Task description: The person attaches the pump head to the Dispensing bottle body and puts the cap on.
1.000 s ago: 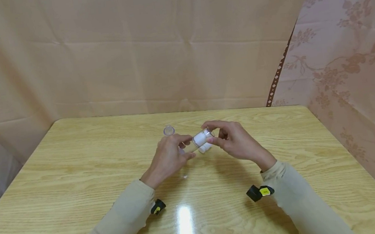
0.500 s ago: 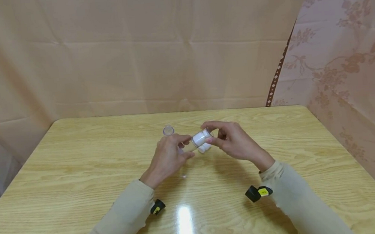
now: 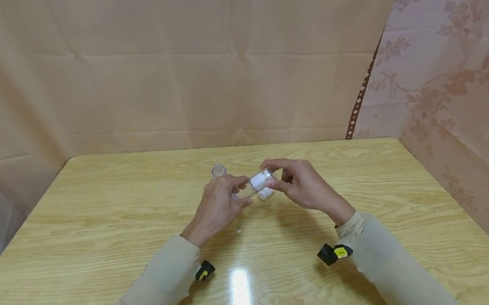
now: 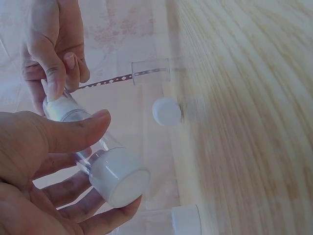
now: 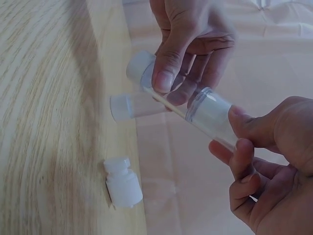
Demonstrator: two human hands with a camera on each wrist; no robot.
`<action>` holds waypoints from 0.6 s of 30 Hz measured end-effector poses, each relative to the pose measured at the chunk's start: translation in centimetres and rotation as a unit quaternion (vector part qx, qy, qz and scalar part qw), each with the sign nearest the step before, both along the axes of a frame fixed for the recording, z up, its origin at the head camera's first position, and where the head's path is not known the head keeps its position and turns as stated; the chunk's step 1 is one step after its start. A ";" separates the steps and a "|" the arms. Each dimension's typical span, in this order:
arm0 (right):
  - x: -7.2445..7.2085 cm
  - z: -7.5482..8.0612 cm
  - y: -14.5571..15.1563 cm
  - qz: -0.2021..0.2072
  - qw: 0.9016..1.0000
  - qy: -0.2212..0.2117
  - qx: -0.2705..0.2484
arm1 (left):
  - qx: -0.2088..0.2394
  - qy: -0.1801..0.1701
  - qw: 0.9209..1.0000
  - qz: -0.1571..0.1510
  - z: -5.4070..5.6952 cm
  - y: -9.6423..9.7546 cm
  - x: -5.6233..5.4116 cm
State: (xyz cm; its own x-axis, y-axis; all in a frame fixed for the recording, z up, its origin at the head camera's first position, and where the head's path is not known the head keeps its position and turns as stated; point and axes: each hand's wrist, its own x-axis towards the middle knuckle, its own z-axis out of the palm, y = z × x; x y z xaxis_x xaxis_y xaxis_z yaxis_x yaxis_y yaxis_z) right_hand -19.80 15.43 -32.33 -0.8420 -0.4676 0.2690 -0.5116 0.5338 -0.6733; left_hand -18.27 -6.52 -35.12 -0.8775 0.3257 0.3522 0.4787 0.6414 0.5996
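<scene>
In the head view, both hands hold one clear cylindrical bottle (image 3: 259, 180) with a white section inside, tilted above the table. My left hand (image 3: 218, 201) grips its clear body, thumb on one side and fingers on the other. Its white end piece (image 4: 121, 177) shows below that thumb in the left wrist view. At the other end, my right hand (image 3: 302, 181) pinches the white section under a clear sleeve (image 5: 215, 112). A small white bottle (image 5: 122, 183) rests on the table beneath, partly hidden in the head view.
Another clear container with a white end (image 5: 121, 107) stands behind the left hand. The left wrist view shows a separate clear cylinder (image 4: 150, 72) near the small white bottle. The wood-grain table (image 3: 103, 244) ends at a beige curtain (image 3: 154, 82).
Both hands keep their hold on the clear bottle. The right hand and the bottle have shifted very slightly left in the head view.
</scene>
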 end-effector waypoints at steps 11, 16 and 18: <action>0.0 0.1 0.2 0.014 1.000 0.004 0.012 | -0.009 -0.027 1.000 -0.002 0.1 -0.1 -0.4; -0.1 0.3 0.5 0.005 1.000 0.017 0.021 | 0.007 -0.039 0.999 -0.003 0.3 -0.4 -0.5; -0.1 0.4 0.6 -0.004 1.000 0.016 0.021 | 0.024 -0.038 0.999 -0.003 0.5 -0.6 -0.6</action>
State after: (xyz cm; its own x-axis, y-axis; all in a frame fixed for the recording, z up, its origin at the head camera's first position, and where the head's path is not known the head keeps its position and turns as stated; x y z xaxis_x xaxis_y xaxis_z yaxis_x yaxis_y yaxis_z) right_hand -19.92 16.02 -31.93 -0.8370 -0.4719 0.2770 -0.5284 0.5652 -0.6335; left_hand -18.84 -7.12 -34.65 -0.9006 0.3149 0.2998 0.4339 0.6089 0.6641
